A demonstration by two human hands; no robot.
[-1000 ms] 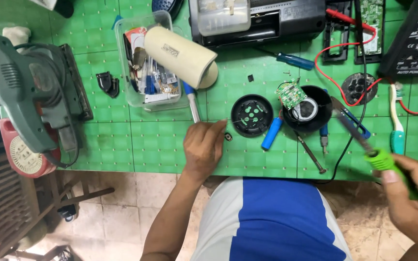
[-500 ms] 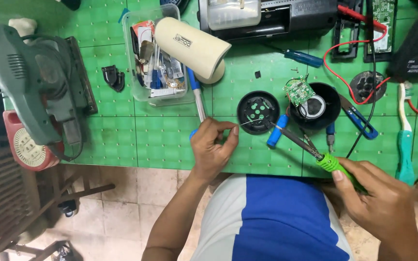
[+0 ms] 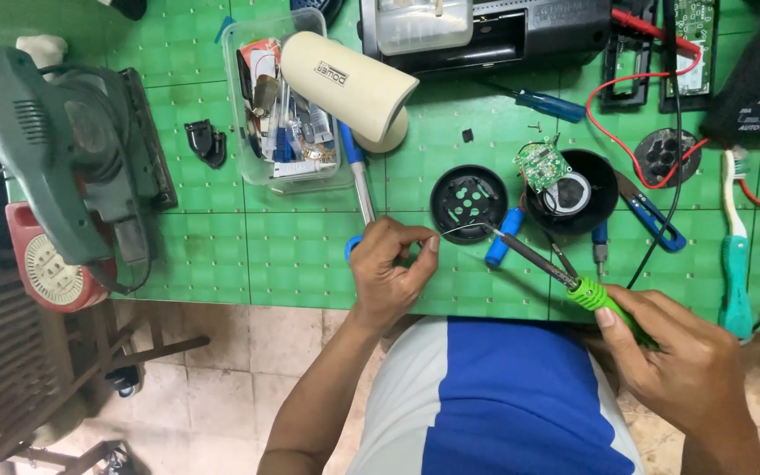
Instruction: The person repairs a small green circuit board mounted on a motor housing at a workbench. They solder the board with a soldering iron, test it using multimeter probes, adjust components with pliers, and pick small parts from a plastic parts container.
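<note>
My left hand (image 3: 386,271) rests at the near edge of the green mat and pinches a thin silvery wire (image 3: 459,230) that points right. My right hand (image 3: 683,365) grips the green handle of a soldering iron (image 3: 545,263). Its metal tip reaches up-left to the wire's end, just below a round black cover (image 3: 468,203). Right of that cover sits a round black housing (image 3: 593,189) with a small green circuit board (image 3: 542,165) tilted on its rim.
A clear plastic box (image 3: 281,105) of small parts and a cream lamp shade (image 3: 346,81) lie behind my left hand. A green power sander (image 3: 68,149) fills the left side. Blue-handled screwdrivers (image 3: 552,105), a toothbrush (image 3: 735,255), red leads and a black radio (image 3: 490,31) crowd the back right.
My right hand has swung the soldering iron in from the far right until its tip meets the wire. My left hand has lifted its fingers and pinched the wire.
</note>
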